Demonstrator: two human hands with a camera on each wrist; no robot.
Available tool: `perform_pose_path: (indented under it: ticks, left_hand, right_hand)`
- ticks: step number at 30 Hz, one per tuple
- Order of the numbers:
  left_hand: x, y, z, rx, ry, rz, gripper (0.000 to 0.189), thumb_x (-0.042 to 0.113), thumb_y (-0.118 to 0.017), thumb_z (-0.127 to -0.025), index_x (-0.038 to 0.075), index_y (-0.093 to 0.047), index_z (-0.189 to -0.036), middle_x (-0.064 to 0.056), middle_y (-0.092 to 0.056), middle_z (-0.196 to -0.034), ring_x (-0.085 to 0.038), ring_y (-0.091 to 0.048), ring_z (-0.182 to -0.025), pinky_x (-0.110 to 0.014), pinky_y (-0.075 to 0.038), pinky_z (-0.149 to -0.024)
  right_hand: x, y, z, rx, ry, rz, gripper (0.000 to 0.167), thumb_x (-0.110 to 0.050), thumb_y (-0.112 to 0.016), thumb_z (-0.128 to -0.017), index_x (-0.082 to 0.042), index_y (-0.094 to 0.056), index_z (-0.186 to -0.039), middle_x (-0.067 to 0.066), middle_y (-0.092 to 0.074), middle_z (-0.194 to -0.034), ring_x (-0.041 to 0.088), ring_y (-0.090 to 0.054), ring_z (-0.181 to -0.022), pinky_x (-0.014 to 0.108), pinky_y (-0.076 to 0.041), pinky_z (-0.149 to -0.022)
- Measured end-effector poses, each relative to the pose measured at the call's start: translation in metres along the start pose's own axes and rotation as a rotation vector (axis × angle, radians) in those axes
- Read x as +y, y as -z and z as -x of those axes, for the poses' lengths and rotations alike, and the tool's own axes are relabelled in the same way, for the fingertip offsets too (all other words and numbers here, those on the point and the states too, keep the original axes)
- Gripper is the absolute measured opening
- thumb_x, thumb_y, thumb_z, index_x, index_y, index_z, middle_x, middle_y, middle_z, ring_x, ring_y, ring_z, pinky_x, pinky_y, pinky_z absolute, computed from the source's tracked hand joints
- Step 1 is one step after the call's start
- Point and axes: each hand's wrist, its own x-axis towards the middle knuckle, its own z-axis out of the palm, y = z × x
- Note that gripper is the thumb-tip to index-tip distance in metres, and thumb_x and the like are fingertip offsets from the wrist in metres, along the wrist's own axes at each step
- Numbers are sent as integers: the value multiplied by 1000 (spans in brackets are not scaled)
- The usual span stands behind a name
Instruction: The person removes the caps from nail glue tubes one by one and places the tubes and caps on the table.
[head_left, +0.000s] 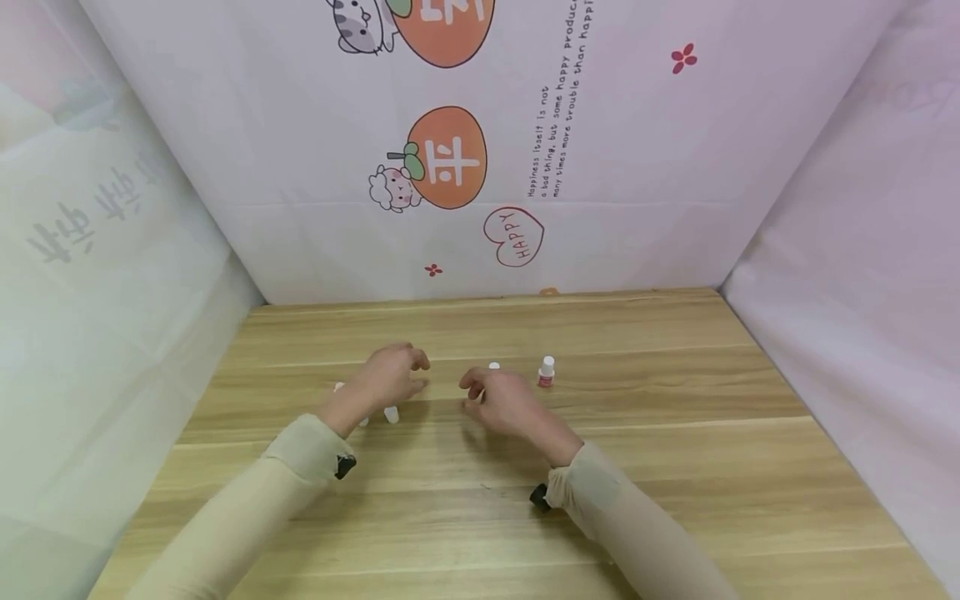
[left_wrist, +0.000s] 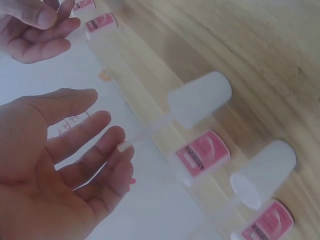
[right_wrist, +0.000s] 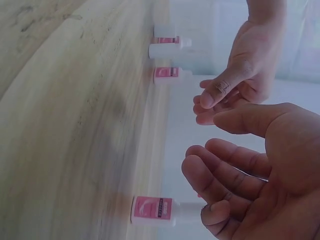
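Observation:
Over the table's middle, my left hand [head_left: 386, 375] hovers with loosely bent fingers and nothing in them. Facing it across a small gap is my right hand [head_left: 504, 402], also holding nothing, its fingers relaxed. Near the left hand stand a white brush cap [left_wrist: 200, 99] with its stem pointing up and a second such cap [left_wrist: 265, 172]. Beside them are small bottles with pink labels, one bottle [left_wrist: 202, 157] seen uncovered by the caps. A white-capped bottle [head_left: 547, 372] stands right of the right hand; another white cap [head_left: 493, 366] shows just behind that hand.
The wood-grain table [head_left: 450, 517] meets a printed white cloth [head_left: 615, 167] at its back edge. Cloth walls [head_left: 862, 275] rise at both sides. In the head view, the left forearm and hand partly hide the items on the left.

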Motion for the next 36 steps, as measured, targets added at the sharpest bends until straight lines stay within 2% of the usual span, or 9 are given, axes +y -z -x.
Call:
perform_pose_path:
  ticks: [9,12,15,20,27,36]
  left_hand:
    - [13,-10,-7,14,-5,32,26,23,-70,-94,8,-69,-115,-9,-67,-111,-26,-64,-105,-42,-53,-93]
    - [17,-13,-8,21,-5,35,25,23,-69,-94,8,-69,-114,-9,-69,-112,-28,-63,-113,-44,-50,-100]
    - [21,-15,-11,29,-3,36,25,24,-69,-94,10,-69,-114,-8,-70,-112,-28,-63,-114,-44,-49,-101]
    - [28,-20,-14,38,-13,69,25,24,-71,-93,9,-69,-113,-7,-68,-109,-25,-64,-104,-42,-52,-93]
    - [36,-30,-19,59,-33,104,24,24,-71,-93,9,-70,-112,-7,-69,-106,-23,-64,-101,-40,-52,-91]
    - [45,-40,-28,57,-11,129,22,24,-71,-93,11,-70,-110,-5,-68,-102,-21,-63,-96,-38,-52,-88]
  right_hand:
    - [8,6,6,31,-29,-34,22,-22,-72,-90,-10,-69,-108,-3,-70,-88,12,-64,-80,30,-51,-73]
    - [11,8,7,48,-50,-29,21,-23,-72,-90,-12,-70,-107,-5,-70,-87,10,-63,-79,29,-51,-72]
    - [14,11,8,71,-55,-19,20,-23,-72,-90,-12,-70,-106,-6,-71,-87,9,-63,-77,29,-51,-72]
    - [18,15,10,100,-31,-17,18,-21,-72,-89,-12,-71,-104,-5,-71,-85,8,-64,-76,29,-52,-71]
    - [25,20,11,144,-40,-35,13,-20,-72,-89,-14,-71,-100,-5,-71,-83,8,-63,-74,27,-51,-69]
    - [33,26,8,169,-70,-73,14,-20,-73,-88,-14,-71,-101,-4,-70,-82,9,-62,-74,29,-50,-70]
